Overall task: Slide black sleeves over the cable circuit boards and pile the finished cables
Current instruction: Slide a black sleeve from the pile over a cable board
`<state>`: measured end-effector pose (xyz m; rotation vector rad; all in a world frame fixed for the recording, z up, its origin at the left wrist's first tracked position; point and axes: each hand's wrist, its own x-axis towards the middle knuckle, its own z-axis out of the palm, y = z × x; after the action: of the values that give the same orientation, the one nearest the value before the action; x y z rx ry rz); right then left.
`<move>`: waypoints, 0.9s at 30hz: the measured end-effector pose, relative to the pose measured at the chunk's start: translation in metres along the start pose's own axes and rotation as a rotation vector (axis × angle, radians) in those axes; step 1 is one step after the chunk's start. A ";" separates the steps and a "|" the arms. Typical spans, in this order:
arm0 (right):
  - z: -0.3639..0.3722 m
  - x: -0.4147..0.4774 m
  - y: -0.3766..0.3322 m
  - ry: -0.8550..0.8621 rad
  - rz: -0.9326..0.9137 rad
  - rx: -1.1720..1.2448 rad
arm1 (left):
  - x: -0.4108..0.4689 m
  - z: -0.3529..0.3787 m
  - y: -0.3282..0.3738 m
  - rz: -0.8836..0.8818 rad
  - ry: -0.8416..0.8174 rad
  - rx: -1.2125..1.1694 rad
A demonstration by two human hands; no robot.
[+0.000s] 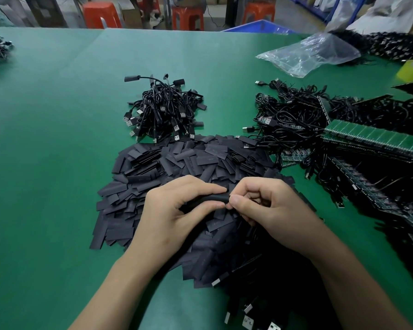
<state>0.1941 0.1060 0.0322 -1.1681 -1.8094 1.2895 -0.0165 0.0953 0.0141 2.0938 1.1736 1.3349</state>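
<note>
The left hand (174,210) gripped a black sleeve (214,198) between its thumb and curled fingers. The right hand (267,208), fingers curled, pinched the sleeve's 3 o'clock end. Both hovered over the loose sleeve heap (177,163). The finished cable pile (163,108) lay at 12 o'clock, unsleeved cables (293,120) at 2 o'clock.

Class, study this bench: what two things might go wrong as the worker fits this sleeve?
1. The left hand and right hand pinch the black sleeve directly above the loose sleeve pile; a slip may lose it there.
2. The unsleeved cables lie tangled, so pulling one might drag others.
</note>
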 end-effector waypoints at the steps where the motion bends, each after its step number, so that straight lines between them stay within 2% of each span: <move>1: 0.000 0.000 0.000 0.007 0.005 0.017 | 0.000 0.001 0.001 -0.005 0.023 0.007; 6: 0.001 0.002 -0.003 0.059 0.032 0.164 | -0.001 0.006 0.007 -0.100 0.248 0.018; 9: 0.001 0.001 -0.005 0.083 0.034 0.217 | -0.004 0.012 0.010 -0.120 0.323 0.012; 18: 0.005 0.002 -0.004 0.101 0.012 0.221 | -0.004 0.019 0.015 -0.113 0.295 0.052; 27: 0.006 0.001 -0.002 0.075 0.033 0.140 | -0.005 0.022 0.012 -0.148 0.304 -0.018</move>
<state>0.1884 0.1043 0.0319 -1.1580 -1.6249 1.3500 0.0071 0.0869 0.0095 1.7940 1.4008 1.6241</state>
